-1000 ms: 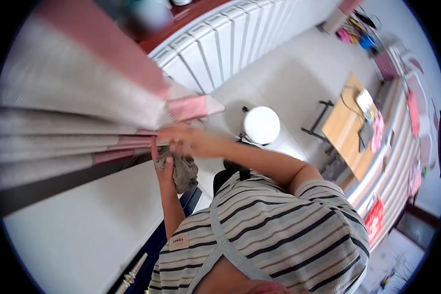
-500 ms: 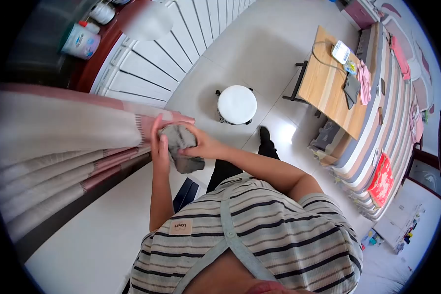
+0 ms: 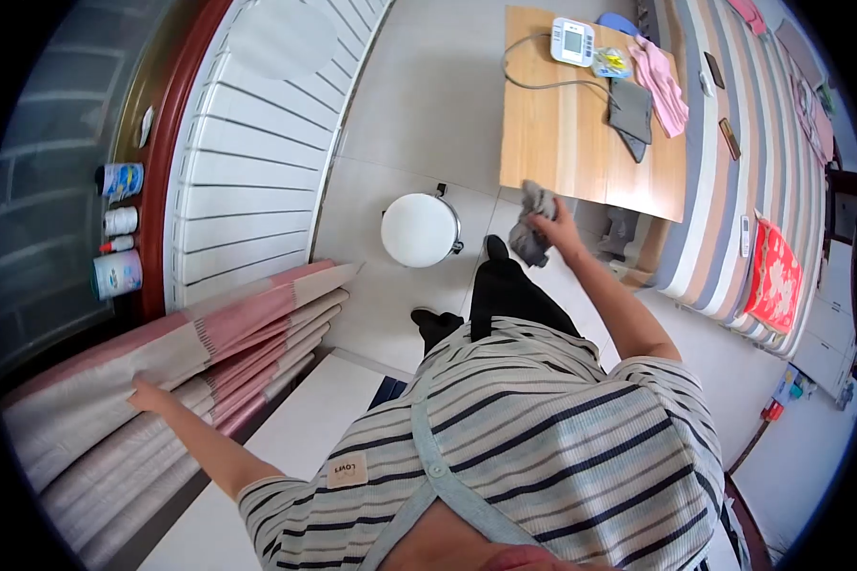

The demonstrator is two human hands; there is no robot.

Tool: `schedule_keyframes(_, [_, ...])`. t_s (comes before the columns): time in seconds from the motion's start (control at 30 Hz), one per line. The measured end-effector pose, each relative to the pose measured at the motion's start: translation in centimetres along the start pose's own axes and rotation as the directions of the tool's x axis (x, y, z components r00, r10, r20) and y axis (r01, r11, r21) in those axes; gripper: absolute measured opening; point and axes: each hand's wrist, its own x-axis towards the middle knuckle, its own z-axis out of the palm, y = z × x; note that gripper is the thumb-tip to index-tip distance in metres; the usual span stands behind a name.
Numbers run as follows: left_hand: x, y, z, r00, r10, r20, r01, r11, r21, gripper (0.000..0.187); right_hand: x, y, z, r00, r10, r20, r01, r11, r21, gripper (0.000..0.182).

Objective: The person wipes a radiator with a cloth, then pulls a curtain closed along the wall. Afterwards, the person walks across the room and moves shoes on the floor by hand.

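Note:
My right hand [image 3: 562,228] is closed around a crumpled grey cloth [image 3: 531,228]. The cloth hangs near the front corner of the wooden table [image 3: 552,124], above the floor. Out to the left, my left hand [image 3: 149,394] grips a fold of the pink and cream curtain [image 3: 248,314]; its fingertips are partly hidden by the fabric. The curtain hangs in several gathered folds beside a white surface [image 3: 286,428].
A white round stool [image 3: 419,230] stands on the tiled floor. On the table lie a blood pressure monitor [image 3: 572,42], its grey cuff [image 3: 630,109] and a pink cloth [image 3: 659,86]. A white radiator [image 3: 248,181] and a sill with cans [image 3: 117,274] are at left, a striped bed [image 3: 686,247] at right.
Both hands were together on the grey cloth beside the curtain. The right hand has carried it right toward the table, while the left hand has let go of it and moved onto the curtain.

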Motion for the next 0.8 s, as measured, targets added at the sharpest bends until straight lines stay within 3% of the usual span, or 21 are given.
schedule_keyframes(0.03, [0.6,0.0,0.4,0.97,-0.23,0.074,0.232,0.973,-0.019,0.044,1.4,0.9,-2.0,0.994,-0.011,-0.104,0.01,1.0,-0.011,0.074])
schedule_keyframes(0.07, [0.0,1.0,1.3,0.971,-0.228,0.076,0.23,0.973,-0.017,0.044,2.9,1.9,-3.7,0.979,-0.022,-0.204,0.018,1.0,-0.022,0.067])
schedule_keyframes(0.17, [-2.1,5.2,4.5,0.977,-0.203,0.057,0.208,0.975,-0.082,0.036,8.3,4.6,-8.1,0.95,-0.071,-0.305,0.057,0.997,-0.054,0.072])
schedule_keyframes(0.23, [-3.6,7.8,6.4,0.946,-0.318,-0.068,0.313,0.946,-0.083,0.031,11.4,5.1,-9.7,0.912,-0.128,-0.391,0.09,0.989,-0.114,0.076])
schedule_keyframes(0.27, [-4.0,8.7,6.8,0.95,-0.307,-0.059,0.301,0.95,-0.086,0.031,12.4,4.9,-10.4,0.88,-0.181,-0.439,0.118,0.979,-0.166,0.077])
schedule_keyframes(0.33, [-5.1,10.4,7.9,0.958,-0.279,0.066,0.286,0.948,-0.142,0.026,13.7,4.5,-11.4,0.877,-0.204,-0.436,0.156,0.977,-0.144,0.08])
schedule_keyframes(0.37, [-5.2,10.9,8.2,0.964,-0.236,0.122,0.253,0.956,-0.148,0.027,14.2,4.7,-11.5,0.888,-0.166,-0.428,0.077,0.973,-0.218,0.079])
schedule_keyframes(0.47, [-6.1,12.1,8.9,0.979,-0.165,0.123,0.187,0.963,-0.196,0.025,13.4,6.2,-11.1,0.891,-0.109,-0.441,-0.051,0.941,-0.335,0.076])
schedule_keyframes(0.53, [-6.7,13.1,8.8,0.977,-0.178,0.115,0.195,0.969,-0.151,0.025,11.6,6.9,-10.9,0.868,-0.24,-0.434,0.032,0.901,-0.433,0.073])
schedule_keyframes(0.6, [-7.4,13.6,9.0,0.973,-0.207,0.101,0.218,0.968,-0.12,0.026,9.5,9.7,-10.7,0.893,-0.234,-0.384,0.059,0.908,-0.415,0.067])
schedule_keyframes(0.67, [-7.7,12.7,8.6,0.974,-0.21,0.087,0.225,0.942,-0.25,0.027,5.2,11.0,-11.0,0.963,-0.033,-0.266,-0.058,0.943,-0.329,0.062])
schedule_keyframes(0.7, [-7.0,11.4,8.2,0.972,-0.226,0.069,0.236,0.939,-0.25,0.027,3.7,15.2,-10.7,0.95,-0.164,-0.266,0.042,0.91,-0.413,0.057])
schedule_keyframes(0.73, [-5.7,9.5,7.8,0.968,-0.242,0.072,0.252,0.945,-0.21,0.027,1.6,17.9,-10.6,0.953,-0.19,-0.237,0.046,0.861,-0.507,0.052])
schedule_keyframes(0.8, [-6.2,8.1,6.7,0.961,-0.272,0.041,0.274,0.941,-0.2,0.029,-2.5,23.4,-11.2,0.987,-0.074,-0.144,-0.005,0.876,-0.483,0.048])
